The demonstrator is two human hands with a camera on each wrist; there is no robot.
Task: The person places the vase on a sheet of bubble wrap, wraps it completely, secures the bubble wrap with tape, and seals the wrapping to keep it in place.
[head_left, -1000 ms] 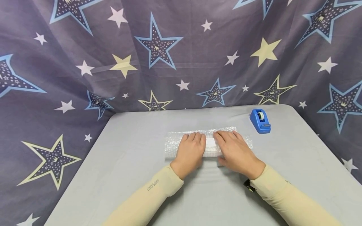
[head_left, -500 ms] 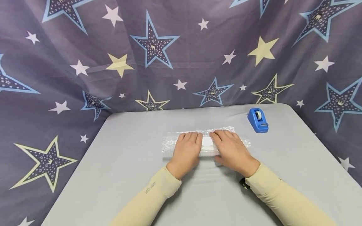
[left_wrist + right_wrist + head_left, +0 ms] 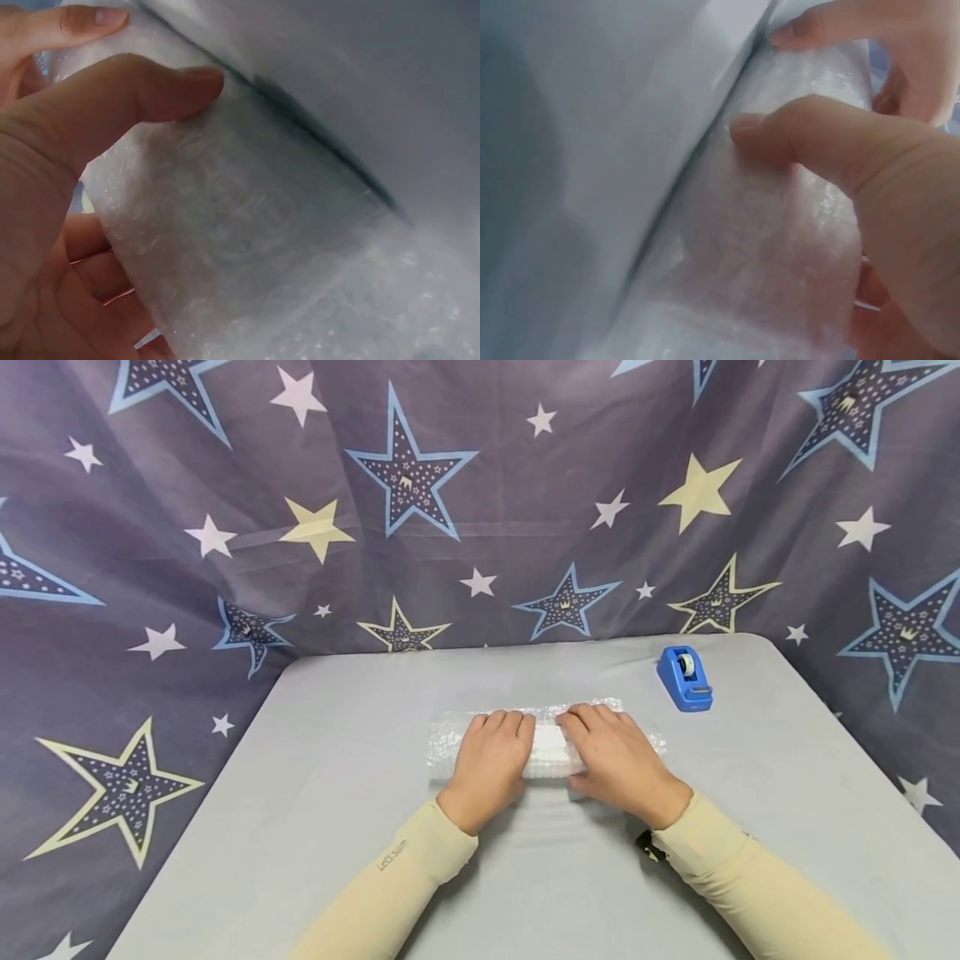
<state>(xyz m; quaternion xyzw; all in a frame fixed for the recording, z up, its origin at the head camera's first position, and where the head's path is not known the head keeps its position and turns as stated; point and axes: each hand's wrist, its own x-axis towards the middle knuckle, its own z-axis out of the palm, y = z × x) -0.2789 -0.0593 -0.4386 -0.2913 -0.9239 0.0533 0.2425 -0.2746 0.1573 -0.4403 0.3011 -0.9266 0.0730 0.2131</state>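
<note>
A rolled bundle of clear bubble wrap (image 3: 550,752) lies crosswise on the table in the head view, a whitish patch showing between the hands. My left hand (image 3: 491,760) grips its left part, fingers over the top and far side. In the left wrist view the thumb (image 3: 161,90) presses along the near side of the wrap. My right hand (image 3: 618,760) holds the right part the same way, and its thumb (image 3: 787,135) lies against the near face in the right wrist view. Loose wrap ends stick out past both hands. What is inside the roll is hidden.
A blue tape dispenser (image 3: 685,679) with a roll of tape stands at the back right of the grey-covered table (image 3: 337,760). Behind the table hangs a dark curtain (image 3: 510,485) printed with stars. A black band (image 3: 650,846) shows at the right wrist.
The head view has shifted slightly. Both hands keep their grip on the bubble wrap roll, which has hardly moved on the table.
</note>
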